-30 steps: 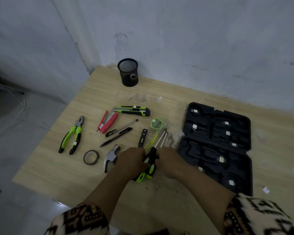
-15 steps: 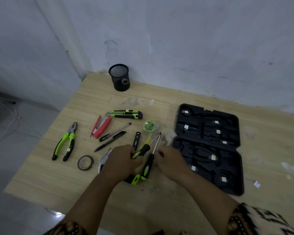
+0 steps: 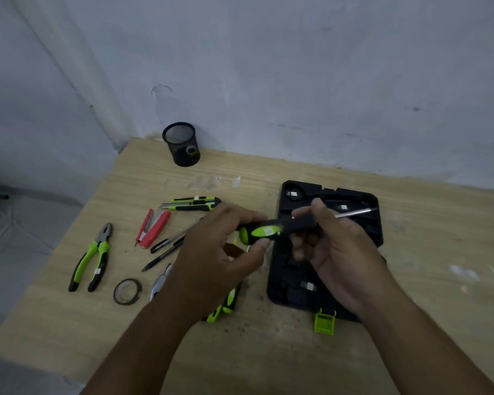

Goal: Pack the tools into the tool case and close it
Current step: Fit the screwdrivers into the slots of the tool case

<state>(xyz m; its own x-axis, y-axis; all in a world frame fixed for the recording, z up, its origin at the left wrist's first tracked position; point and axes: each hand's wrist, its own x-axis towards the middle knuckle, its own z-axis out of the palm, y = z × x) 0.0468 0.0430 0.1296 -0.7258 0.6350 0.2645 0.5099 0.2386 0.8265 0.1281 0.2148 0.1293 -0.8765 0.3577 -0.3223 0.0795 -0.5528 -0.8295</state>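
1. Wooden table [image 3: 445, 252]: fills the lower frame and carries everything listed.

2. Tool case [image 3: 283, 289]: black, lying fully open at right of centre. Its moulded recesses face up to receive tools, and those in view look unfilled, so packing appears barely begun.

3. Left hand [image 3: 211, 260], centre: fingers and thumb curl round the butt of the screwdriver, probably to steady it.

4. Right hand [image 3: 342, 252], right of centre, over the case: fingertips pinch the black forward end of the same handle, probably to steer it.

5. Screwdriver [image 3: 271, 230]: black and green handle, held level above the case with the steel shaft pointing to the case's upper right corner. It is likely being lined up with a long recess.

6. Combination pliers [image 3: 93, 258], left: flat on the table, awaiting packing.

7. Mesh pen cup [image 3: 181, 143], upper centre: upright near the wall, away from the tools.

8. Utility knives [image 3: 194, 203], a pair: side by side above the hands.

9. Red stapler [image 3: 153, 228]: beside the knives.

10. Pens [image 3: 166, 246]: two, partly hidden by the left hand.

11. Further green-ended handles [image 3: 228, 302]: under the left wrist, type unclear.

12. Tape roll [image 3: 127, 291]: flat, lower left.

13. Green latch [image 3: 323, 323]: hanging open at the case's near edge.
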